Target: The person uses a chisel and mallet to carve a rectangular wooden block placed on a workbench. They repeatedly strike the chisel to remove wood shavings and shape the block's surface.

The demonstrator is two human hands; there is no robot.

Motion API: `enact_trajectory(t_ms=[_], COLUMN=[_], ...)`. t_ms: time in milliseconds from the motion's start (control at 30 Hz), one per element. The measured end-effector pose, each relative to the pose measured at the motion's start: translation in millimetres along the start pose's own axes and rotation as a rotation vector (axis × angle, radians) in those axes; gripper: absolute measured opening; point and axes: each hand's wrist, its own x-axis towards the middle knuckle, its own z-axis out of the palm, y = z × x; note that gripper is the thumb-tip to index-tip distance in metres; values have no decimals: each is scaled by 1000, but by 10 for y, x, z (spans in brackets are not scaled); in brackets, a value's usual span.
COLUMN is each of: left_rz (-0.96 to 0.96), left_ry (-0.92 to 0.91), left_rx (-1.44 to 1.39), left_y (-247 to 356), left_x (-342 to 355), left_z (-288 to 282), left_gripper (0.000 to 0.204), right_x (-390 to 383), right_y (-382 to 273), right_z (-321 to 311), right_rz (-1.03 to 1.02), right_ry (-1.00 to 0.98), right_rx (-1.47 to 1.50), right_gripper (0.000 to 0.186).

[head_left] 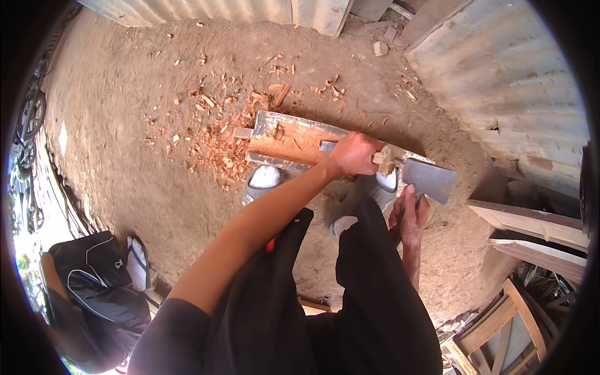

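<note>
A long wooden block [292,140] with a carved-out trough and pale weathered edges lies on the ground in front of my feet. My left hand [357,154] is closed around a chisel, whose metal blade [326,146] points left along the trough. The chisel's battered wooden butt [386,160] sticks out to the right of my fist. My right hand [410,215] grips a hatchet with a broad, flat grey head [430,180], held just right of that butt. Its handle is mostly hidden by my fingers. Loose chips rest in the trough.
Wood shavings [228,147] litter the dirt ground. My grey shoes [265,178] stand close against the block. Corrugated metal sheets [500,94] rise at right. Wooden boards [531,225] and a wooden frame [500,331] lie lower right. A person in dark clothing [103,281] sits lower left.
</note>
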Motion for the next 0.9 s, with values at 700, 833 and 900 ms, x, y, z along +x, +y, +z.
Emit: enact_trajectory(t_ms=[700,833,900], left_rz=[48,28,45], left_ry=[33,-15,23], left_rx=[-32,0,1], left_y=[-54,-36,-57], left_x=[-37,-35,-42], left_z=[99,56,65], left_gripper=[24,20,21], right_x=[-7,176,222], right_y=[130,52,32], right_z=[36,-118,-174], right_rz=[-141,-149,-215], right_ry=[-21,-37,18], right_rx=[-80,-392,-348], right_gripper=[44,47,44])
